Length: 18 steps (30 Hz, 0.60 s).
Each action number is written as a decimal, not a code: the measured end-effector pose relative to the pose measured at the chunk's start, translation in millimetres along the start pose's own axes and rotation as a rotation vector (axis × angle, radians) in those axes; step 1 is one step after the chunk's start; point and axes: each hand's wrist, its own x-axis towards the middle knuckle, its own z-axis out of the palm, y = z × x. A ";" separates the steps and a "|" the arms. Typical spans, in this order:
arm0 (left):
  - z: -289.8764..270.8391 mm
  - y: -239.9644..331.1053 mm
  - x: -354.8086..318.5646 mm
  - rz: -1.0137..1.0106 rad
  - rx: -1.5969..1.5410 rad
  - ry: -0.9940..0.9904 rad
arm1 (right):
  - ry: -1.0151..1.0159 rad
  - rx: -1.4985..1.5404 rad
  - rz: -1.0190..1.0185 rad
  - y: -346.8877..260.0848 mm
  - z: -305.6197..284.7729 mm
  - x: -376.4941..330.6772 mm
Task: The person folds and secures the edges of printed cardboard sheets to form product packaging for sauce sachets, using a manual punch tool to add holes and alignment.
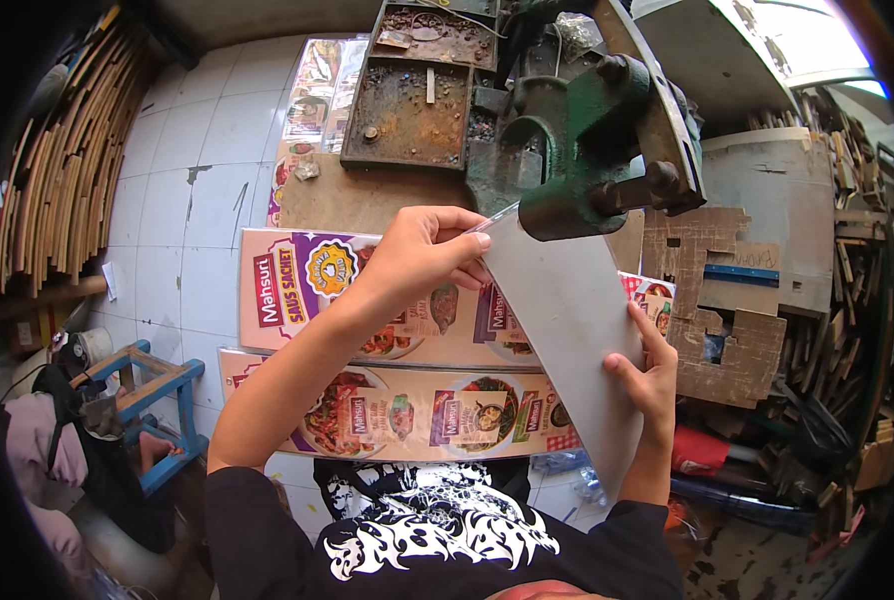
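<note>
A long pale grey panel [567,310] slants across the middle, its far end beneath the head of a green metal press [572,190]. My left hand [429,248] pinches the panel's far left corner between thumb and fingers. On its right edge, my right hand [649,365] grips with the thumb on the face and the fingers at the side. Below my left forearm lies a printed food-picture panel [277,335], peach and purple. Nearer my body lies another printed panel [432,445], with plates of food on it. The grey panel covers part of both.
Behind my left hand is a rusty metal tray [407,110] with small parts. Cut cardboard [707,340] lies at right. Stacked boards [77,170] lean at far left, above a blue-framed stool [182,400]. Another person's foot [154,450] shows beside the stool.
</note>
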 end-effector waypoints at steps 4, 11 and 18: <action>-1.6 -1.4 0.5 0.022 -0.063 -0.021 | 0.033 0.042 0.014 2.1 1.6 0.6; 1.4 -2.9 0.0 0.008 -0.042 -0.036 | 0.067 0.051 0.028 13.2 1.7 -5.3; -2.7 -3.1 0.1 0.016 -0.068 -0.006 | 0.060 0.062 0.053 10.1 4.9 -0.9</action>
